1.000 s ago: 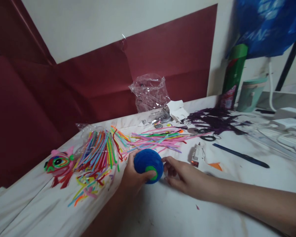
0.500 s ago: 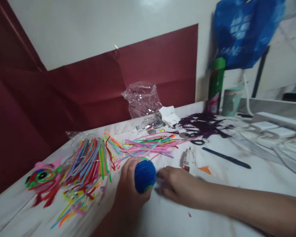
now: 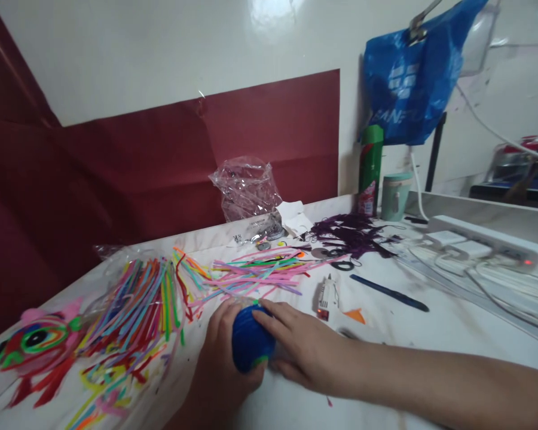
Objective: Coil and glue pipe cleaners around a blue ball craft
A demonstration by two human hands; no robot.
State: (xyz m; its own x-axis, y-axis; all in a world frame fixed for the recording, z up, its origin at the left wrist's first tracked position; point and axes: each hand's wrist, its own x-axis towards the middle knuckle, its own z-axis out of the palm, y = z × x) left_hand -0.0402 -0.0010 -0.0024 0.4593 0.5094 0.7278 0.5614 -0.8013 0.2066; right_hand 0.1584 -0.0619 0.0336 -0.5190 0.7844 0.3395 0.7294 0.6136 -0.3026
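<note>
A round ball (image 3: 250,341) covered in blue strands, with bits of green at its top and bottom, is held just above the table. My left hand (image 3: 219,352) wraps around its left side, thumb underneath. On the ball's right side, my right hand (image 3: 305,346) grips it too, with fingers over the upper edge and the thumb low. Beyond the hands lies a loose spread of coloured pipe cleaners (image 3: 255,272). To the right of them, a white glue gun (image 3: 327,297) with a small red light rests on the table.
At the left stand a colourful fish-like figure (image 3: 38,340) and a bundle of pipe cleaners (image 3: 137,298). A dark blue stick (image 3: 389,292), purple threads (image 3: 352,233) and a power strip (image 3: 488,242) with cables occupy the right. A spray can (image 3: 370,170) stands behind.
My right hand has moved left from beside the ball onto it, and its fingers now touch the ball. My left hand keeps its hold. The camera view has shifted slightly right.
</note>
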